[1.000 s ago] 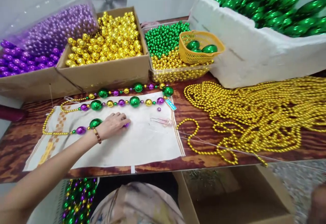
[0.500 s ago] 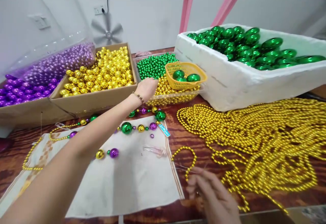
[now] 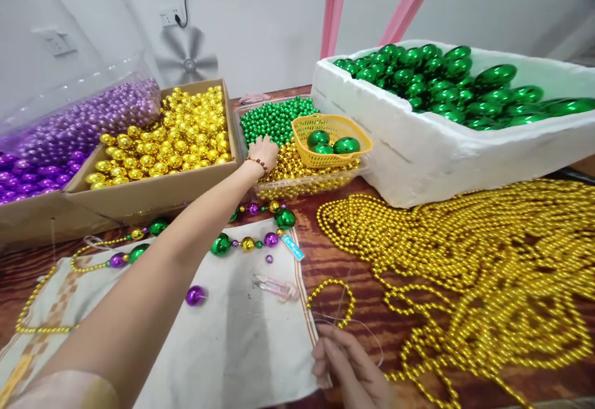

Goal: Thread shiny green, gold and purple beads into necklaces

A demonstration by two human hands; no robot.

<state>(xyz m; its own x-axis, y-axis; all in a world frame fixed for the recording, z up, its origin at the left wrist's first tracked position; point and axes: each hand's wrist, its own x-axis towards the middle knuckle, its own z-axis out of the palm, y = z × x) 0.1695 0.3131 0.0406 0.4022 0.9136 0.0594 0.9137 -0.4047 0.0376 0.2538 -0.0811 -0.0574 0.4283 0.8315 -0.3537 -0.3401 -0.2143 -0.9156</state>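
Note:
My left hand [image 3: 263,153] reaches across the cloth into a clear tray, touching the small green beads [image 3: 274,118] beside small gold beads [image 3: 290,164]. Its fingers are bent, and their tips are hidden. My right hand [image 3: 348,365] is closed in a pinch at the cloth's right edge, on what looks like a thin needle [image 3: 343,297] trailing clear thread [image 3: 372,331]. Beads strung in green, gold and purple [image 3: 248,245] lie on the white cloth [image 3: 246,359]. A purple ball [image 3: 195,295] lies nearer me, partly beside my left forearm. Small thread snips [image 3: 274,287] rest to its right.
A yellow basket [image 3: 332,125] holds large green balls. Behind it stands a white foam box [image 3: 400,155] of green ornaments. Gold bead strands [image 3: 465,260] pile on the right. Cardboard boxes of gold balls [image 3: 162,142] and purple balls [image 3: 41,173] stand left, with a fan [image 3: 188,62] behind.
My left hand has shifted slightly left, from above the tray's front onto the green beads. My right hand has moved left and down, and the needle now points upward. The view has shifted slightly.

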